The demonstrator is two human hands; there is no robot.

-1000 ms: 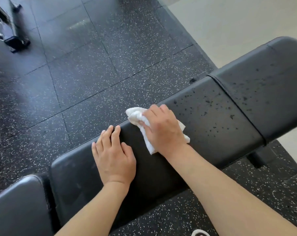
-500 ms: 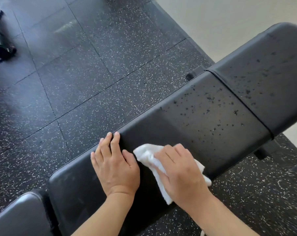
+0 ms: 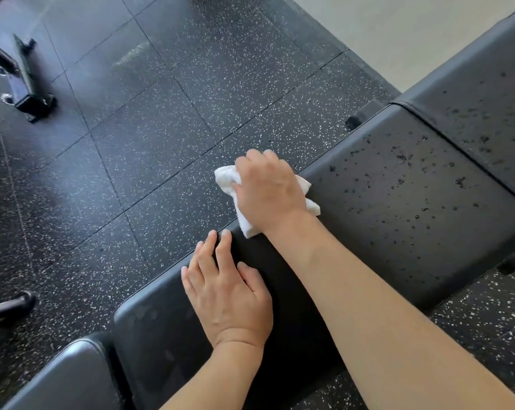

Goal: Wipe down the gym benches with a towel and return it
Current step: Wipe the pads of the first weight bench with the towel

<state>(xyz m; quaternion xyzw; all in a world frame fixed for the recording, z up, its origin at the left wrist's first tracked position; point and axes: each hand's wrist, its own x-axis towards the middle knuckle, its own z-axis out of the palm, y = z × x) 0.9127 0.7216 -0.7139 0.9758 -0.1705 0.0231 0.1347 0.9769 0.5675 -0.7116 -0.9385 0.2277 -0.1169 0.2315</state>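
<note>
In the middle of the frame the right hand (image 3: 266,192) is gripping a crumpled white towel (image 3: 225,179) at the far edge of the black padded bench (image 3: 398,208), probably pressing it there. Lower, the left hand (image 3: 228,294) is lying flat, fingers straight, on the same droplet-speckled pad.

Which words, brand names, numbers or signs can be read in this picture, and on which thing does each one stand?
None: no text can be read anywhere.
Bench pad: only dark droplets, no label or logo.
White towel under the right hand: plain, no print.
Speckled floor tiles and black frame foot: no markings visible.
</note>
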